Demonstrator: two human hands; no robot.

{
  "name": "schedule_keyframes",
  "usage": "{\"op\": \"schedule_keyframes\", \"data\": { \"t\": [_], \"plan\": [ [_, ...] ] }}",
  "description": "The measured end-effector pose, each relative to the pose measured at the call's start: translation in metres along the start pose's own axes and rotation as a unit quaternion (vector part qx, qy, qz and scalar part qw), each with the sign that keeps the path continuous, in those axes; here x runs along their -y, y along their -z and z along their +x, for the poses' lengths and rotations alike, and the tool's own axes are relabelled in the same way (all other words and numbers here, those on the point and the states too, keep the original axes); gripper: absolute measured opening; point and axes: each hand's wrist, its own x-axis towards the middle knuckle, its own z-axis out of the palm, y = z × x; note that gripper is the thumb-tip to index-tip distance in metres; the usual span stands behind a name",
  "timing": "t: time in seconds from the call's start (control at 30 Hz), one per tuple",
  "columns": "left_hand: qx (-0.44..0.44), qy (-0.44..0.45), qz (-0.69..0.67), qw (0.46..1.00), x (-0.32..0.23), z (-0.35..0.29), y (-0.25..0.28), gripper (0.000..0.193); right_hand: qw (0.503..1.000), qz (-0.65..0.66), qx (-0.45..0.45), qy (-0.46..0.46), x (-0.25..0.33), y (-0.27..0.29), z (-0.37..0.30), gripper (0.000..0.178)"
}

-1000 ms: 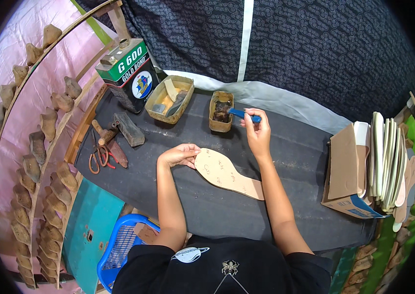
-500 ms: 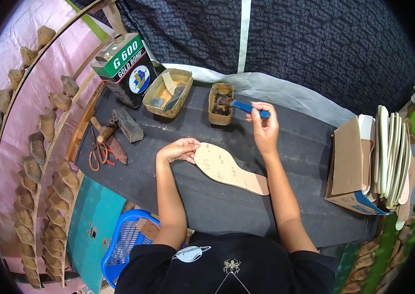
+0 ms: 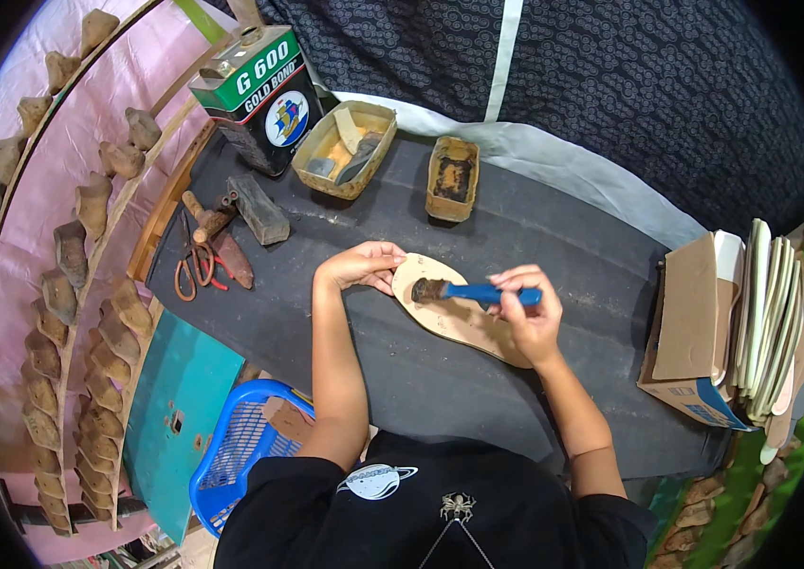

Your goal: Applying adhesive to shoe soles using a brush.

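My left hand (image 3: 370,266) pinches the wide toe end of a beige insole (image 3: 463,325) between thumb and fingers. The insole is tilted with its narrow heel end toward the right. In my right hand (image 3: 531,313) is a brush (image 3: 476,293) with a blue handle and brown, clotted bristles. Its bristles are over the toe part of the insole; whether they touch it I cannot tell. Beyond the insole stands a small rectangular container (image 3: 454,180) with dark brown residue inside.
A larger tub (image 3: 345,152) holding scraps stands by a green and black metal can (image 3: 264,95). Scissors (image 3: 195,266), a hammer (image 3: 207,216) and a dark block (image 3: 259,211) lie left. A box of insoles (image 3: 691,322) is at right, a blue basket (image 3: 259,427) below, wooden shoe lasts (image 3: 93,204) on racks.
My right hand has brought the brush out of the small container and nearer to me, over the insole. My left hand keeps its hold on the insole. The view has shifted slightly.
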Motion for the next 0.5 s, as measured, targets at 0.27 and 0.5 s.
{"op": "schedule_keyframes", "data": {
  "t": [0.27,0.5],
  "plan": [
    [-0.008,0.0,-0.008,1.0,0.0,-0.001,-0.002,0.022,0.984,-0.124,0.093,0.093,0.003,-0.014,-0.005,0.019],
    [-0.009,0.005,-0.012,1.0,-0.001,0.0,-0.002,0.021,0.972,-0.134,0.153,0.114,0.004,-0.018,-0.006,0.024]
  ]
}}
